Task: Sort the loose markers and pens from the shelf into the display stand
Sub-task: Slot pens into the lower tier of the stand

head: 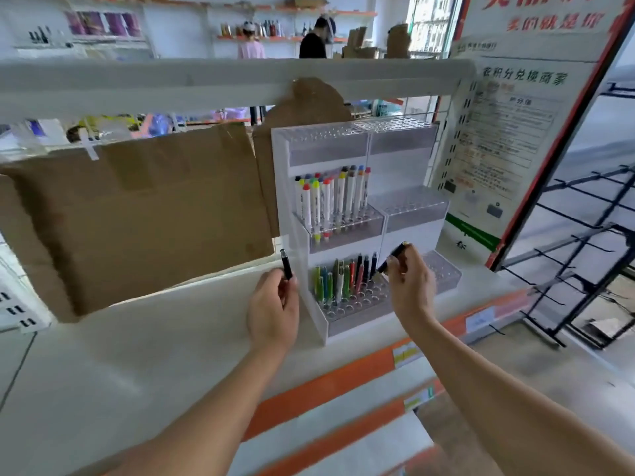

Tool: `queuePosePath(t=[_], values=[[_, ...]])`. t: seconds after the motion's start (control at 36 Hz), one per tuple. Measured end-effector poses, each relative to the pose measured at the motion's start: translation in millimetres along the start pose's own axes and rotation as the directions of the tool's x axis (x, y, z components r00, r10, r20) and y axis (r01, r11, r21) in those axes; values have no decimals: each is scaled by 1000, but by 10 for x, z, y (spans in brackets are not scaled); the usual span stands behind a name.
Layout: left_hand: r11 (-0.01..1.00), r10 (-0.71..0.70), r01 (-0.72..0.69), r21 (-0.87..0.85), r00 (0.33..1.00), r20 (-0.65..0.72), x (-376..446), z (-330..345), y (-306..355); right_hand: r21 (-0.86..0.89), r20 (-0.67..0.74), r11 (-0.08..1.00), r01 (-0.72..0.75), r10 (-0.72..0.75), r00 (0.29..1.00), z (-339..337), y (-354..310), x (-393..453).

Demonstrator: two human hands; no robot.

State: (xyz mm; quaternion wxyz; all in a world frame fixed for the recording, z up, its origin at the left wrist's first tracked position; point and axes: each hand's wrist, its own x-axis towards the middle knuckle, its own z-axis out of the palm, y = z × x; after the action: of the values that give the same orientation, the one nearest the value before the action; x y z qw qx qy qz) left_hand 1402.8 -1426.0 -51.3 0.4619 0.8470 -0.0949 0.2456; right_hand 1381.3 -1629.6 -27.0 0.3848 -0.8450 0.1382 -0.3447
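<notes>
The left hand [273,309] grips a black pen [286,264] upright at nine o'clock of the display stand [318,314]. At three o'clock, the right hand [409,286] pinches another black pen [394,256], tilted over the stand's bottom tier of pens [343,280]; markers [331,197] fill the tier above.

This is a shop, likely a stationery store. Beside the right hand [409,286] stands a tiered display stand [330,214] of markers [330,197] and pens [343,280] on a white shelf [137,338] with orange price strips [326,379]. Beyond the hands, far shelves hold bottles [268,29], and a printed notice board [508,132] leans to the right.
</notes>
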Motion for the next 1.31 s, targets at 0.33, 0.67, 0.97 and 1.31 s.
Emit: queuePosePath(t=[0.33,0.67,0.97,1.31], values=[[981,-145,161,108,978,-148,-185,302,265,-55,445,974,221,-174,879,111,291,218],[980,-93,122,155,979,-182,-289,349,290,-321,496,866,383,-190,847,147,233,273],[991,81,-71,110,993,-85,-311,471,534,277,319,909,311,-392,863,13,-66,124],[991,94,-86,99,992,-80,-312,363,565,291,94,941,176,-211,973,-217,-55,334]])
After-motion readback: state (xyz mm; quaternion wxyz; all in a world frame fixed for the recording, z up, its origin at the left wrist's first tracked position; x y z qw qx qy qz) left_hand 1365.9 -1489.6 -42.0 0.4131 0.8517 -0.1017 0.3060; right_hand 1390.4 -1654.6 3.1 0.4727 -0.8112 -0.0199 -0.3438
